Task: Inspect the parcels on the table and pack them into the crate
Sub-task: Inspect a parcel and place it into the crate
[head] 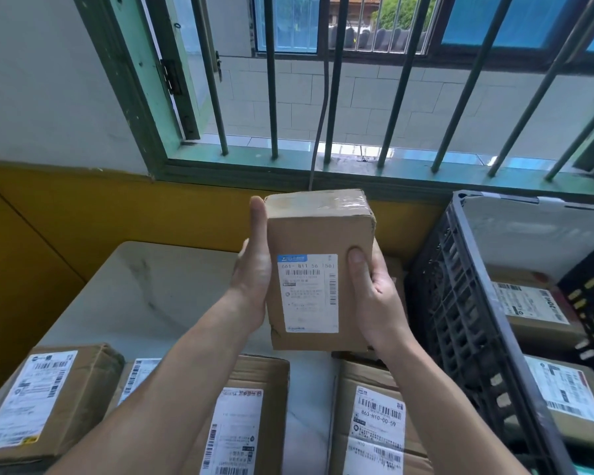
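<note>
At the far left, a flat cardboard parcel (48, 399) is lying on the pale, marble-patterned bench (151, 286) with its white label facing up, likely so that it can be read at a glance. A second parcel (138, 375) is peeking out just beside it, mostly hidden by the forearm. A wider carton (251, 406) is sitting under the left forearm, its label also turned upward.

Above these, the left grip (254, 269) is clasping the left side of the held parcel (319, 269), with the palm flat against the card, the thumb running up the front edge and the fingers out of sight behind. The held parcel is a small upright brown box, with glossy clear tape wrinkling across its top and slightly crushed corners. It is being held clear of the bench with its label toward the camera, which suggests the inspecting step is under way. The right grip (374, 289) is pinching the box's right side, the thumb pressing on the front face beside the label's barcode and the fingers wrapping behind.

Below it, another labelled carton (374, 423) is waiting on the bench. At the right, the dark plastic lattice crate (460, 320) is standing just beside the bench. It is holding a back parcel (528, 303) and a front parcel (570, 395), both lying flat, so the held one is probably going there next.
</note>
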`<move>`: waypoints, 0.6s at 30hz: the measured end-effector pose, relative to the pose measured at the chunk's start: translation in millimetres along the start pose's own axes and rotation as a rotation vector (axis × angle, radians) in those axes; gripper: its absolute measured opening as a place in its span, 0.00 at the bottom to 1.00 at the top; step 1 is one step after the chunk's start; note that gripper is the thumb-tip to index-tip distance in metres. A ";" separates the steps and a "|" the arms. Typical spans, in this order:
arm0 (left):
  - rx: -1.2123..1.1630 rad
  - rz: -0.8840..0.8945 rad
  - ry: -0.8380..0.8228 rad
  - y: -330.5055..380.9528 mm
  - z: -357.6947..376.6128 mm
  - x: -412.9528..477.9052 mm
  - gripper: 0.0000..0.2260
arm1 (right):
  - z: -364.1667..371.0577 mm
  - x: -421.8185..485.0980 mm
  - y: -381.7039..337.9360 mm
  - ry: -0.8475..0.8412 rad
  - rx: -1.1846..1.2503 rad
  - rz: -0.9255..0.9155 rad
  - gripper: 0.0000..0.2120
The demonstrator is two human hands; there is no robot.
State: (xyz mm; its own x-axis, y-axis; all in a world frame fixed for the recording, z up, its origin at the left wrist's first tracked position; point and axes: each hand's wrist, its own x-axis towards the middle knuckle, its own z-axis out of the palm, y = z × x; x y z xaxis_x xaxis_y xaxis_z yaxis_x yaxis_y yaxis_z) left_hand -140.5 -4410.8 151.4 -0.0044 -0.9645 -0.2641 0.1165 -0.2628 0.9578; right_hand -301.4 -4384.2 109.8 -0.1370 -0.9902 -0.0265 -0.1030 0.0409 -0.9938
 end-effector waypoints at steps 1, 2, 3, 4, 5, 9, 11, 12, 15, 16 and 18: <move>-0.004 -0.010 0.012 2.3 -0.1 0.3 0.41 | -0.1 -1.4 -0.2 -0.014 0.019 0.008 0.37; -0.005 -0.015 0.017 4.0 0.0 -0.3 0.38 | -0.2 -2.0 -0.7 -0.022 0.045 0.015 0.38; -0.004 -0.008 0.013 3.3 0.6 -0.6 0.35 | -0.7 -1.9 -1.5 -0.025 0.070 0.022 0.38; 0.002 0.005 0.007 2.0 0.8 -1.1 0.32 | -0.3 -2.1 -4.4 -0.025 0.087 0.019 0.38; 0.009 0.018 0.006 0.0 1.0 -1.0 0.31 | -0.7 -1.3 -6.2 -0.022 0.091 0.019 0.39; 0.026 0.036 0.002 -6.7 1.6 -1.8 0.28 | -1.9 1.2 -15.7 -0.006 0.147 0.031 0.36; 0.019 0.035 0.002 -8.3 2.0 -2.1 0.26 | -2.9 0.8 -18.5 -0.007 0.154 0.037 0.33; 0.007 0.038 0.004 -9.0 1.5 -1.8 0.24 | -3.6 -0.2 -18.7 -0.006 0.155 0.034 0.32; -0.017 0.060 -0.005 -9.0 -1.1 -0.9 0.21 | -5.1 -2.5 -17.3 -0.021 0.171 0.038 0.30; -0.025 0.067 -0.009 -9.5 -1.7 -0.5 0.21 | -6.1 -2.7 -16.3 -0.028 0.177 0.048 0.30; -0.037 0.090 -0.019 -10.3 -2.1 -0.8 0.19 | -8.0 -1.3 -14.6 -0.050 0.182 0.072 0.33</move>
State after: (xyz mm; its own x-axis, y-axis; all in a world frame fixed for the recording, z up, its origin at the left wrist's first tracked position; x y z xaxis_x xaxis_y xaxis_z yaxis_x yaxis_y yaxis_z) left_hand -139.6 -4407.3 141.5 -0.0112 -0.9846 -0.1747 0.1542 -0.1743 0.9725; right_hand -307.5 -4382.5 125.2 -0.0883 -0.9911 -0.0994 0.0854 0.0919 -0.9921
